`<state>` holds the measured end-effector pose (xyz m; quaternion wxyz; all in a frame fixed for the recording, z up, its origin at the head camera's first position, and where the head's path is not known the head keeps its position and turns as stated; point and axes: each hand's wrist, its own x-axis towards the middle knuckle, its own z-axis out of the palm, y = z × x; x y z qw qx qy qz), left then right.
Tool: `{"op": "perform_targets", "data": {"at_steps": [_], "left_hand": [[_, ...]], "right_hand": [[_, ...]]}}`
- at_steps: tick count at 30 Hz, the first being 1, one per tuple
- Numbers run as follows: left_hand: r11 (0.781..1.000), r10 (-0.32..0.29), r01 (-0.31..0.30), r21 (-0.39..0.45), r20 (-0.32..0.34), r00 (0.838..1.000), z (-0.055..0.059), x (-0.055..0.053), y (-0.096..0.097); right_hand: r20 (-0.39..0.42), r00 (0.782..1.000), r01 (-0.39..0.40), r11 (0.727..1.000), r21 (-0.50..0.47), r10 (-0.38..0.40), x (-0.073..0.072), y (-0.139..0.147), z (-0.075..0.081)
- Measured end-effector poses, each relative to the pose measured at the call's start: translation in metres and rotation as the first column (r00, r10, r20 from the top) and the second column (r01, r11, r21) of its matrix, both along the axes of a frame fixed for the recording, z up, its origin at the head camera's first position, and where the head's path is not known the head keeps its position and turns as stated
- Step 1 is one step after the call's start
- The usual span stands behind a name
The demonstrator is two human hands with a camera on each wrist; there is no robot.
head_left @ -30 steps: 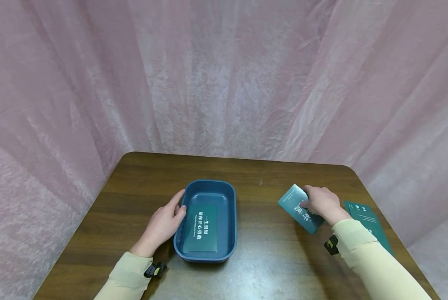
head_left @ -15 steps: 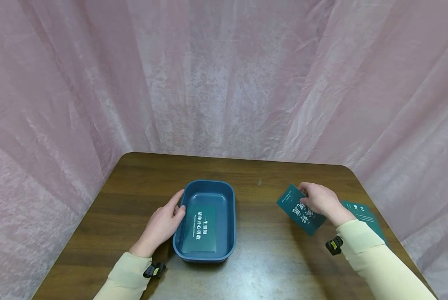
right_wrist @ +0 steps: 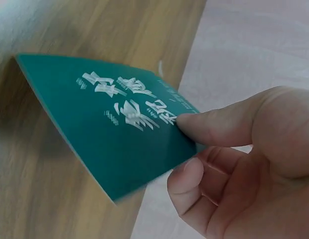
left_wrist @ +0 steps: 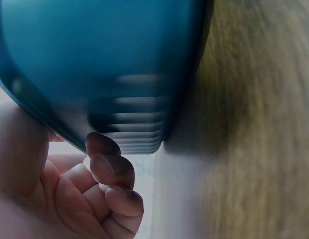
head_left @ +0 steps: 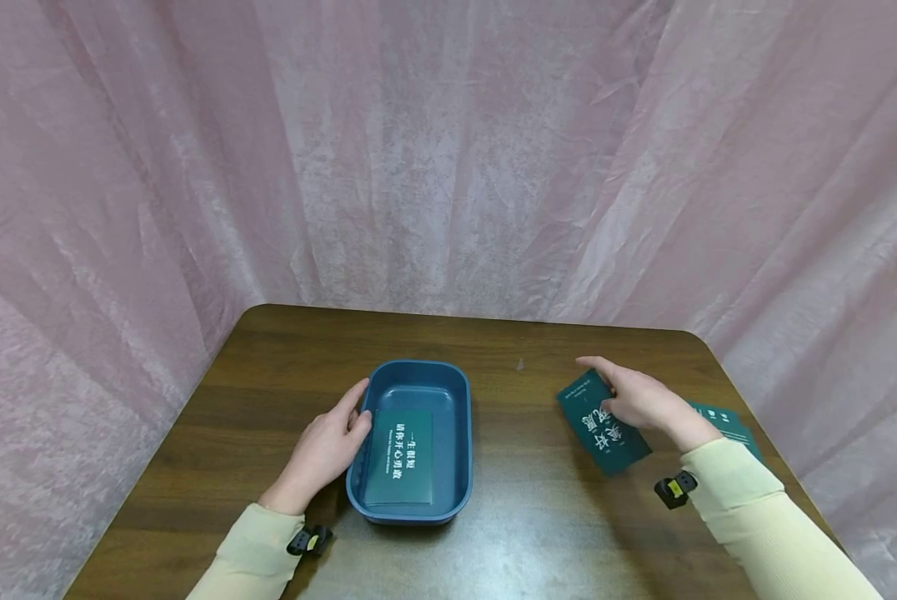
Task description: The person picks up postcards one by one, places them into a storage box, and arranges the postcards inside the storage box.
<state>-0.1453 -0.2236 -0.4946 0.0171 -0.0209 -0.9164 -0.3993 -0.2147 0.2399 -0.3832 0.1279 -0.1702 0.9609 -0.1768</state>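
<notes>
My right hand [head_left: 643, 402] pinches a dark green card [head_left: 602, 425] with white Chinese characters near one edge, thumb on its printed face and fingers behind. The right wrist view shows the card [right_wrist: 104, 129] slightly bowed, held at a slant over the wood. On the left, my left hand [head_left: 324, 454] grips the side rim of a deep blue rectangular container [head_left: 463, 442]. Its index finger reaches along the rim; in the left wrist view, curled fingers [left_wrist: 112, 172] sit by the ribbed outer wall. Inside the container lies another green card [head_left: 418, 483], printed side up.
Partly hidden behind my right wrist, more green printed card [head_left: 729, 425] lies near the table's right edge. The brown wooden table [head_left: 516, 500] has rounded far corners. A pink velvety curtain [head_left: 448, 167] hangs behind and beside it.
The card in my right hand has turned and tilted, its sheen giving way to dark green. My right index finger has straightened outward past the card. My left hand and the container have stayed put.
</notes>
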Motion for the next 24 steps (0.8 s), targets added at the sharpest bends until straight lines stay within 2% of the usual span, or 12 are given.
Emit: {"op": "perform_targets", "data": {"at_steps": [7, 12, 19, 24], "left_hand": [[1.0, 0.0, 0.0, -0.001, 0.003, 1.0, 0.0, 0.0, 0.0], [1.0, 0.001, -0.001, 0.0, 0.003, 1.0, -0.001, 0.0, -0.001], [1.0, 0.0, 0.0, 0.007, 0.009, 1.0, -0.001, -0.001, 0.0], [1.0, 0.002, -0.002, 0.008, 0.009, 1.0, 0.0, 0.0, 0.0]], "right_hand": [[-0.017, 1.0, -0.014, 0.996, -0.083, 0.012, 0.001, -0.01, 0.009], [-0.01, 1.0, -0.017, 0.982, -0.188, 0.015, -0.001, -0.018, 0.011], [0.056, 0.998, 0.001, 0.951, -0.31, 0.017, -0.001, -0.028, 0.014], [0.13, 0.991, 0.019, 0.901, -0.433, 0.041, -0.002, -0.034, 0.014]]}}
